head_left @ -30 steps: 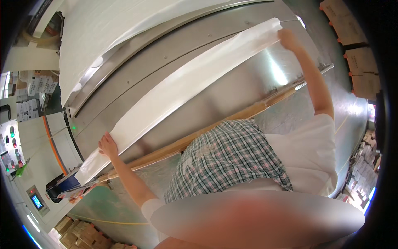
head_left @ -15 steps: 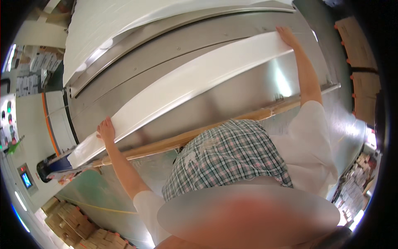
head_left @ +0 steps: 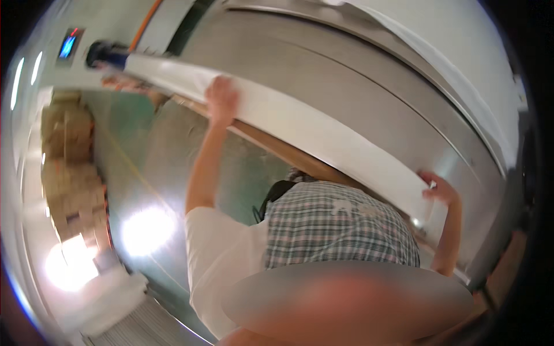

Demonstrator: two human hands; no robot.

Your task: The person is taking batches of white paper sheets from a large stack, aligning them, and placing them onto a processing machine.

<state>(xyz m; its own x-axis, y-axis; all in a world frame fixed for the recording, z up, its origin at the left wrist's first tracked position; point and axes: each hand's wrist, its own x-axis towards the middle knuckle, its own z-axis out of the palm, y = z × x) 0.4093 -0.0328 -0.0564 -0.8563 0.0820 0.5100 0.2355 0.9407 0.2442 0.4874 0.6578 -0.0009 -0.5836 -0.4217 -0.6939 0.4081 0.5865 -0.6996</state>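
Observation:
A long, smooth white folded strip of sheet (head_left: pixel 323 132) lies along the near edge of a metal table (head_left: pixel 277 63). My right hand (head_left: pixel 441 189) is at the strip's right end, fingers curled and closed on its corner. Towards the strip's left part, my left hand (head_left: pixel 223 99) rests over its near edge. Motion smears those fingers, so how they are bent does not show. Past my left hand, the strip runs on to a dark blue and black rounded part (head_left: pixel 107 56) at the table's left end.
Across the table's far side lies a wide white sheet (head_left: pixel 444 40) behind a metal bar. A brown rail (head_left: pixel 277 147) runs along the near edge, close to my checked apron. Stacked cardboard boxes (head_left: pixel 72 190) stand on the left; a small lit screen (head_left: pixel 67 46) is at upper left.
My view has swung left. The strip now lies along the table's near edge, closer to my body. Both hands have come nearer, the left one shifting along the strip away from its left end.

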